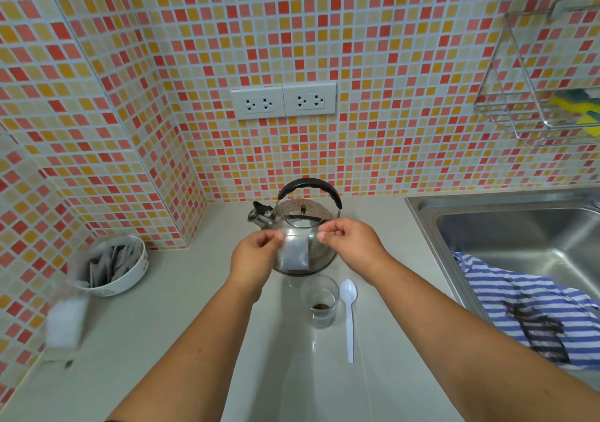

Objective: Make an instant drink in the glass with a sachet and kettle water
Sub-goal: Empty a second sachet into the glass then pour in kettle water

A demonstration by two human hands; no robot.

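A silvery sachet (296, 253) hangs in front of the steel kettle (293, 223). My left hand (253, 253) pinches its top left corner and my right hand (350, 243) pinches near its top right. Both hands are held above the counter, just in front of the kettle with its black handle. Below the sachet stands a clear glass (319, 301) with a little brown powder at its bottom. A white plastic spoon (349, 317) lies on the counter right beside the glass.
A white bowl (130, 279) with several more sachets sits at the left by the tiled wall. A steel sink (519, 236) lies to the right, with a blue striped cloth (532, 308) over its edge. A wire rack (532, 97) with sponges hangs on the wall.
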